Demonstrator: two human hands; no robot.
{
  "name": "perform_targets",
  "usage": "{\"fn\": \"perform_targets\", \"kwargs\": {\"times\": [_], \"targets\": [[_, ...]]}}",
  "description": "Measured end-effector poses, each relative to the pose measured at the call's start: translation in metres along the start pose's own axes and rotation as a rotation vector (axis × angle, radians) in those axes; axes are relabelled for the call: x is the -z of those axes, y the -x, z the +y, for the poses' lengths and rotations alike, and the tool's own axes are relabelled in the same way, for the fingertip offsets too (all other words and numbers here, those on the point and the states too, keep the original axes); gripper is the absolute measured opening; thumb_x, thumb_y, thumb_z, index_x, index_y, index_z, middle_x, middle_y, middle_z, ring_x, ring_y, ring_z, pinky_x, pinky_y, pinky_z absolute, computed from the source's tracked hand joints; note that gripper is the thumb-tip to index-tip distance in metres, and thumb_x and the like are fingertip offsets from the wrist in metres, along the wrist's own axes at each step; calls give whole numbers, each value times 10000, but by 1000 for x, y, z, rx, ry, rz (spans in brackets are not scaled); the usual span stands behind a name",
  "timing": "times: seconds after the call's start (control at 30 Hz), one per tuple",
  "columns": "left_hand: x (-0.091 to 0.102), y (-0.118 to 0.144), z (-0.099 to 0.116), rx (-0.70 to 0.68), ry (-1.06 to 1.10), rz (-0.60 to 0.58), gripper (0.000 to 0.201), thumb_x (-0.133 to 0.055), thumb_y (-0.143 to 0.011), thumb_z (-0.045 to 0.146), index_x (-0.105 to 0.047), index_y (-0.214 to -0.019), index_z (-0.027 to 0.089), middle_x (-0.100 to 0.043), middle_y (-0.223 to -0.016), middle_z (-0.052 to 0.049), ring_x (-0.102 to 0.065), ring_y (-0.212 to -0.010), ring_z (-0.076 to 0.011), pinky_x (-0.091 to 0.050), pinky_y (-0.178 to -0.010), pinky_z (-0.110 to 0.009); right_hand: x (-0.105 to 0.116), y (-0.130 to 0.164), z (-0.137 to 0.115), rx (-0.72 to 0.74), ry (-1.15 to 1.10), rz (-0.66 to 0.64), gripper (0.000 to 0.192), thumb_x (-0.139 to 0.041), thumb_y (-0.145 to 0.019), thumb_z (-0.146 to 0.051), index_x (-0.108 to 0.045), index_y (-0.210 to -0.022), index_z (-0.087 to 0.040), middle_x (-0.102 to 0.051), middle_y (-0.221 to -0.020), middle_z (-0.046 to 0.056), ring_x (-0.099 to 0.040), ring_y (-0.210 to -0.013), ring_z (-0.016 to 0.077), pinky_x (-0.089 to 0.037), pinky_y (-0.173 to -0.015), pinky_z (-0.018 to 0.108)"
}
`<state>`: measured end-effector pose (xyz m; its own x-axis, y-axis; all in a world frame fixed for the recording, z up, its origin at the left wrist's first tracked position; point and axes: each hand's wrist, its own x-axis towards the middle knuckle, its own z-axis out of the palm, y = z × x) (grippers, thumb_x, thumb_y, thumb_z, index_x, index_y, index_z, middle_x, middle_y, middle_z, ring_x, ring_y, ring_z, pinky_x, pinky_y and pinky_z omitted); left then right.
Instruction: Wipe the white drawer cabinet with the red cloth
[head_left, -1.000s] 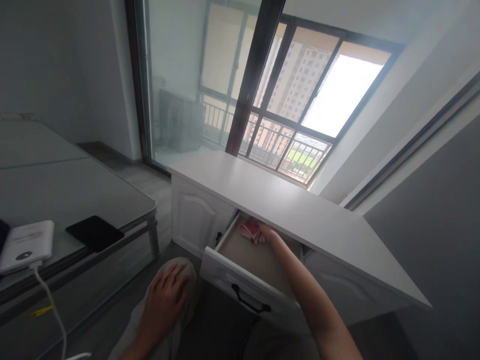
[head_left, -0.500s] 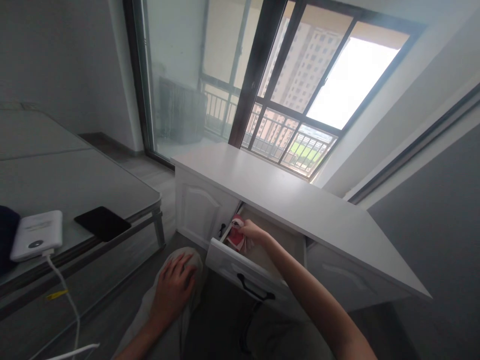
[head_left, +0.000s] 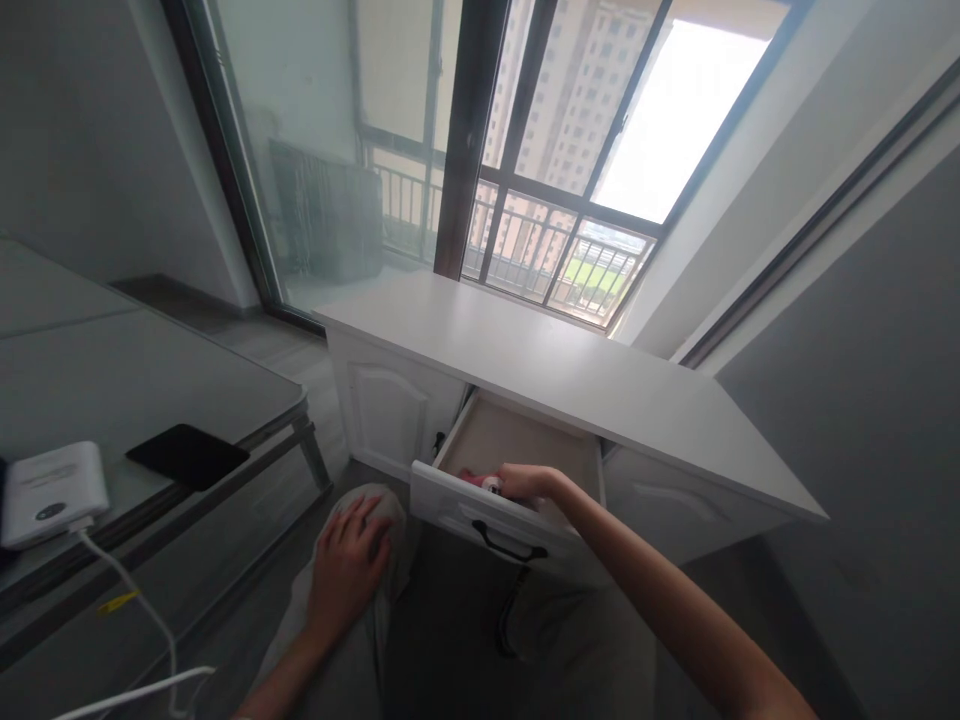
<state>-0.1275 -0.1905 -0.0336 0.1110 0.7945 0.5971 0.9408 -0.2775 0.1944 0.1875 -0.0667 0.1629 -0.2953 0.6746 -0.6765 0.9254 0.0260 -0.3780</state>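
My right hand (head_left: 525,483) closes on the small red thing (head_left: 475,478) at the open drawer (head_left: 517,440)'s front edge, mid-frame; lifting it clear comes next, my left hand (head_left: 346,562) flat on my knee.

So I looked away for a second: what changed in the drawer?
The right hand drew the red-and-white item from the drawer's back to just behind its front panel, still gripping it. The left hand stayed on the knee; the drawer stayed open.
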Motion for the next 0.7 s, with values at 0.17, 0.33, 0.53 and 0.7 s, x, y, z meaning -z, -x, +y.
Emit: {"fn": "perform_targets", "kwargs": {"times": [0.17, 0.33, 0.53, 0.7], "targets": [[-1, -1, -1, 10, 30, -8, 297, -517, -1085, 296, -809, -1063, 247, -781, -1448, -141, -656, -1435, -394, -549, -1179, -605, -8, 56, 85, -221, 77, 3, 289, -660, -845, -36, -566, -623, -195, -636, -717, 12, -626, -741, 178, -395, -670, 292], [-3, 0, 0, 32, 60, -28, 281, -529, -1081, 299, -803, -1055, 248, -771, -1467, -146, -629, -1477, -399, -517, -1225, -621, -18, 86, 129, -310, 55, 36, 303, -711, -879, -126, -565, -630, -219, -652, -748, 38, -673, -791, 232, -474, -730, 333], [-1, 1, 1, 19, 31, -26, 287, -519, -1083, 273, -805, -1067, 254, -774, -1466, -136, -643, -1458, -384, -533, -1192, -602, -17, 75, 115, -280, 150, 7, 422, -713, -892, -102, -476, -568, -230, -586, -699, 24, -584, -698, 186, -406, -644, 336], [-1, -1, 2, 18, 28, -6, 298, -510, -1079, 254, -806, -1046, 249, -786, -1440, -141, -660, -1426, -396, -548, -1149, -607, -17, 68, 114, -209, 160, 11, 404, -695, -875, -49, -489, -572, -217, -530, -642, -3, -556, -672, 165, -358, -613, 319]]}}
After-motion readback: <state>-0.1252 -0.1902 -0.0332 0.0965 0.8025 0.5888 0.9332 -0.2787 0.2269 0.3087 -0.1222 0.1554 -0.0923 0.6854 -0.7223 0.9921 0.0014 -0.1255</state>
